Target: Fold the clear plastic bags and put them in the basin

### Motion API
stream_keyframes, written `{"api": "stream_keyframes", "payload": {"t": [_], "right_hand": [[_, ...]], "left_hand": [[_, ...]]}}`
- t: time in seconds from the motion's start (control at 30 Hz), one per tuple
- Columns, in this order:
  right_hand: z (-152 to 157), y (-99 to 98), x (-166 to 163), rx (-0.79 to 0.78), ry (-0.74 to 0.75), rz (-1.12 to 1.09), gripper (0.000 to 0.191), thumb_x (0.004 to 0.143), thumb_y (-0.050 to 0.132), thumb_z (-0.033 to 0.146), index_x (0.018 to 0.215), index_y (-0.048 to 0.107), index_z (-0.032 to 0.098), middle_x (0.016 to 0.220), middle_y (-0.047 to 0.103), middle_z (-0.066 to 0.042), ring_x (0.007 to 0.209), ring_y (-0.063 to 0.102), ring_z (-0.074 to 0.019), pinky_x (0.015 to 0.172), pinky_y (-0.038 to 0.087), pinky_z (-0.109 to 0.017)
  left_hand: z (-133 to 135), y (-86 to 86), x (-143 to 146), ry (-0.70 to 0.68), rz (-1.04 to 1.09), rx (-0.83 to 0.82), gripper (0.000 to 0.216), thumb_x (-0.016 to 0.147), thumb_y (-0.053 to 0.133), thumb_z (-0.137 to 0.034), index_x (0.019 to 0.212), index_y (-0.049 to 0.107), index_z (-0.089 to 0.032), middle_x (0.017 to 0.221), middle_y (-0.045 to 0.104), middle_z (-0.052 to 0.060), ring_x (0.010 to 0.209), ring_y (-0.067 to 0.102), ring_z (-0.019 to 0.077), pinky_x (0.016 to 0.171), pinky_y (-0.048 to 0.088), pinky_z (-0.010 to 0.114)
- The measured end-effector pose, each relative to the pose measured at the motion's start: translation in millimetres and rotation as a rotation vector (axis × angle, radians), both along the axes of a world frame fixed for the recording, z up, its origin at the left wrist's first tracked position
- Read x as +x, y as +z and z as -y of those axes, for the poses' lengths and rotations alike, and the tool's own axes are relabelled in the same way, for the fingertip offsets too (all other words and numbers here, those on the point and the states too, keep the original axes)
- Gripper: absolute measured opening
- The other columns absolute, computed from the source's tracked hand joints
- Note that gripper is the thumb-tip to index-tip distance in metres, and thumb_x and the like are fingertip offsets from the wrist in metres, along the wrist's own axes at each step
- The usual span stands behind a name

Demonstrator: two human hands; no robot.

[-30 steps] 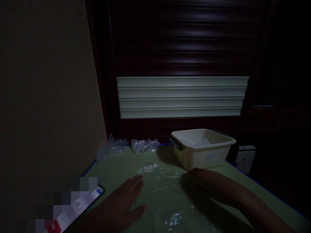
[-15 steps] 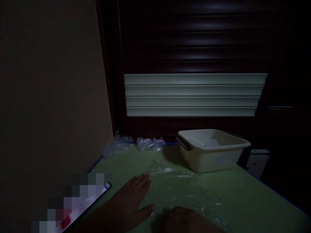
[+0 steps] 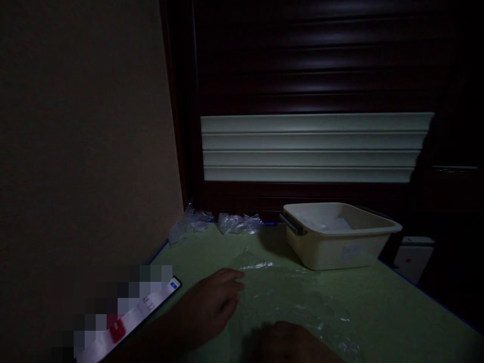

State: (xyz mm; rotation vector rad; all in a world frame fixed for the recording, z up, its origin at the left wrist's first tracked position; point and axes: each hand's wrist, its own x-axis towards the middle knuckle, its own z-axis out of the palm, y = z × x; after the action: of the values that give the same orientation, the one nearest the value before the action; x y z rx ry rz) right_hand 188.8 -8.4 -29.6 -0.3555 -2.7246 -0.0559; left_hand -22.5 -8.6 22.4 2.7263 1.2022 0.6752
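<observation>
A clear plastic bag (image 3: 280, 290) lies spread and wrinkled on the green tabletop (image 3: 381, 317). At its left edge is my left hand (image 3: 209, 307), palm down, fingers loosely bent and a gap between the index finger and the thumb. Nothing shows in that hand. My right hand (image 3: 293, 345) rests low at the near part of the bag, in deep shadow. Its fingers look folded under, and whatever is beneath them is hidden.
A cream plastic basin (image 3: 340, 252) with dark handles stands at the back right, something whitish inside. Crumpled clear plastic (image 3: 238, 223) lies along the back edge. A lit phone (image 3: 141, 312), partly pixelated, is at the left by the wall (image 3: 94, 151). A white box (image 3: 414, 259) stands beyond the right edge.
My left hand has gone from flat with outstretched fingers to a looser, bent shape. My right hand stays nearly in place. The whole view has shifted slightly, moving the scene rightward.
</observation>
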Motion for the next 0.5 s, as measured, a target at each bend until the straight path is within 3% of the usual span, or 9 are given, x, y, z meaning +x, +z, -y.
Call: {"api": "stream_keyframes", "payload": {"t": [0.1, 0.23, 0.37, 0.5], "right_hand": [[4.2, 17.7, 2.3, -0.193, -0.023, -0.062, 0.035, 0.094, 0.042, 0.031, 0.069, 0.063, 0.018, 0.065, 0.064, 0.0, 0.057, 0.056, -0.0105, 0.056, 0.042, -0.019], [7.6, 35.7, 5.3, -0.594, -0.076, -0.229, 0.026, 0.084, 0.046, 0.03, 0.07, 0.064, 0.017, 0.069, 0.064, -0.003, 0.06, 0.055, -0.0118, 0.055, 0.042, -0.02], [6.7, 34.3, 8.7, -0.893, -0.198, -0.334, 0.024, 0.081, 0.051, 0.033, 0.072, 0.063, 0.015, 0.066, 0.058, -0.001, 0.059, 0.05, -0.0118, 0.056, 0.041, -0.02], [3.4, 25.2, 10.0, -1.062, -0.269, -0.424, 0.03, 0.084, 0.051, 0.044, 0.076, 0.06, 0.016, 0.065, 0.05, 0.002, 0.06, 0.044, -0.0114, 0.055, 0.037, -0.02]], "left_hand": [[6.9, -0.5, -0.4, -0.074, 0.031, -0.074, 0.033, 0.077, 0.041, -0.003, 0.092, 0.066, -0.019, 0.096, 0.068, 0.005, 0.091, 0.063, 0.0169, 0.081, 0.05, 0.026], [10.8, -12.0, -8.8, -0.113, 0.142, -0.094, 0.043, 0.059, 0.044, -0.001, 0.091, 0.065, -0.019, 0.102, 0.065, 0.005, 0.096, 0.061, 0.0183, 0.086, 0.048, 0.028], [10.0, -19.0, -11.6, -0.128, 0.238, -0.118, 0.046, 0.054, 0.047, -0.003, 0.093, 0.064, -0.018, 0.101, 0.062, 0.005, 0.096, 0.059, 0.0192, 0.085, 0.047, 0.028], [8.9, -17.1, -4.6, -0.144, 0.304, -0.125, 0.027, 0.062, 0.054, -0.005, 0.083, 0.064, -0.018, 0.092, 0.06, 0.004, 0.088, 0.058, 0.0176, 0.078, 0.046, 0.026]]}}
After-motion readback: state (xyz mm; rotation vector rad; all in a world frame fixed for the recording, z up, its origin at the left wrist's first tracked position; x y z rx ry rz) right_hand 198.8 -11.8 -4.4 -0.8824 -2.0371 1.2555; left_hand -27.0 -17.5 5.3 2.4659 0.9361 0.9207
